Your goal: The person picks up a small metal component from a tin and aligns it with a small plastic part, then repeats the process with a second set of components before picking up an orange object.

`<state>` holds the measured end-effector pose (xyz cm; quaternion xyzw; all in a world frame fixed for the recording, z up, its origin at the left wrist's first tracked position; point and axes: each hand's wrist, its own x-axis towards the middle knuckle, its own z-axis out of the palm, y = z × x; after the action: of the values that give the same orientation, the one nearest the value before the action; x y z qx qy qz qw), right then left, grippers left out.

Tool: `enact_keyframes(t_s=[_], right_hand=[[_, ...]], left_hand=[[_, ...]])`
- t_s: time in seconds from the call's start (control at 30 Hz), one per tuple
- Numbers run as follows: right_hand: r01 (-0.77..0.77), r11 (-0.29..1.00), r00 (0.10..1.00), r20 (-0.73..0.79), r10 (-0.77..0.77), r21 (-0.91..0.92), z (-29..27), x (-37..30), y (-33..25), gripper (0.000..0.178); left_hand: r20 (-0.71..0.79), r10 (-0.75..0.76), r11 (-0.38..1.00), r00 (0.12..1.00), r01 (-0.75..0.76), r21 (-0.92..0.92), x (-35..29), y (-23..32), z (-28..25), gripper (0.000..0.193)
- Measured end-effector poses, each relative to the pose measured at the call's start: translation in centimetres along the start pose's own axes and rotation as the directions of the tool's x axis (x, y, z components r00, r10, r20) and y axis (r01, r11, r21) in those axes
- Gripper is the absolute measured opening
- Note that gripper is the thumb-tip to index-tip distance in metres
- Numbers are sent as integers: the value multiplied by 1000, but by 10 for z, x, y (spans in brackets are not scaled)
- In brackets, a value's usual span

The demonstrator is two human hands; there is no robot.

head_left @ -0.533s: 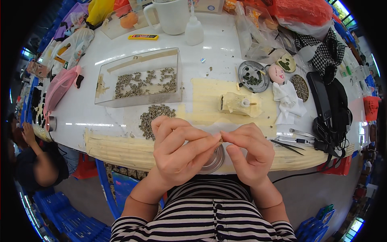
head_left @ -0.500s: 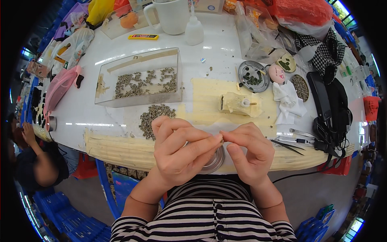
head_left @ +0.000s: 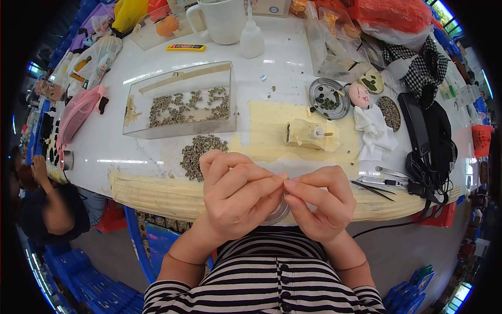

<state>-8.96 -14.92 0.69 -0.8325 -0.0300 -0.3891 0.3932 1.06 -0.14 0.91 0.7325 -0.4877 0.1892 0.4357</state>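
So the person's got both hands up close together over the near edge of the white table (head_left: 266, 73), fingertips meeting. The left hand (head_left: 235, 196) has its thumb and index finger pressed together, pinching a tiny piece (head_left: 286, 179) that's nearly all hidden by the fingers, so no clue on its exact shape. The right hand (head_left: 324, 204) comes in from the other side with thumb and index tips at that same spot; can't tell if those 2 tips actually grip the piece or just touch it. Below the hands there's a round dish (head_left: 280, 214), partly covered by them. Just past the left hand sits a pile of small grayish pieces (head_left: 196, 157), and behind that a clear box (head_left: 234, 115) with more of the same kind of bits scattered inside. Further right there's a tape-covered block (head_left: 300, 134), then a round clear dish (head_left: 312, 99) with dark green bits in it, and some crumpled white tissue (head_left: 372, 131). A cutter (head_left: 384, 181) lies right of the right hand, near a black bag (head_left: 426, 125). Up top, a white mug (head_left: 224, 23) stands beside a squeeze bottle (head_left: 252, 42).
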Motion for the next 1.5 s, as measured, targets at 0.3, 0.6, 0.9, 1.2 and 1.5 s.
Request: enact_keyframes(t_s=[0.3,0.6,0.9,1.2,1.5], right_hand=[[-125,987,992,39,122,100,0,-4,5,25],[-206,970,979,25,204,128,0,-5,2,18],[66,995,997,-25,-68,-70,2,-6,1,31],[-137,987,991,11,137,78,0,-5,1,25],[-282,930,959,86,269,238,-3,-6,5,14]], left_hand=[[-22,-17,998,1000,16,-53,-1,1,-2,28],[21,44,997,999,-43,-58,0,1,-3,30],[4,5,1000,1000,-5,-21,0,0,1,28],[-19,-3,998,1000,2,-63,0,1,-2,29],[21,47,997,999,-46,-60,1,1,-1,28]])
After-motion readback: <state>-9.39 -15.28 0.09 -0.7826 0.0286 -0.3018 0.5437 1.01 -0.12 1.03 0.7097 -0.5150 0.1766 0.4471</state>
